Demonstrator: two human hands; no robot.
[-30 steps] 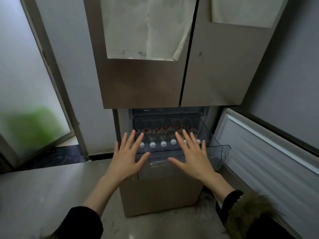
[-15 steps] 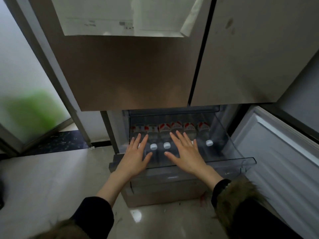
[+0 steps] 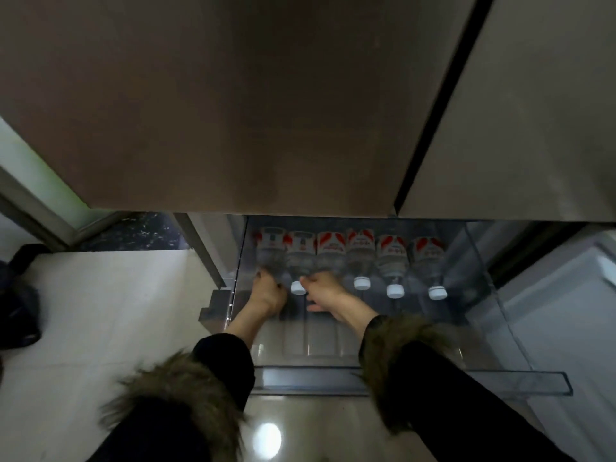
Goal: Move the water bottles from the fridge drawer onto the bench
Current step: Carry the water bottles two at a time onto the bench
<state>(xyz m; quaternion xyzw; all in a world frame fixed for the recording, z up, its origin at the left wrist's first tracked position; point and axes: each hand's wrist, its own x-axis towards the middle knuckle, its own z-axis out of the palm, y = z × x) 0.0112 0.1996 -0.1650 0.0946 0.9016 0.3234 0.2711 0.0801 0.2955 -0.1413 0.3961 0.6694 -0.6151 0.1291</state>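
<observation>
step: first pick | change: both hands now down in fridge drawer [image 3: 413, 383] | left hand [image 3: 266, 291] grasping leftmost water bottle [image 3: 271, 250] | right hand [image 3: 325, 290] probably grasping third bottle [image 3: 330, 251] | none on tabletop yet

Six water bottles [image 3: 361, 253] are lying side by side in the fridge drawer [image 3: 416, 381].

The left hand [image 3: 268, 290] is reaching the leftmost bottle [image 3: 271, 250], the right hand [image 3: 325, 290] the third bottle [image 3: 330, 253]; the drawer is sitting below the fridge doors [image 3: 233, 111].
</observation>
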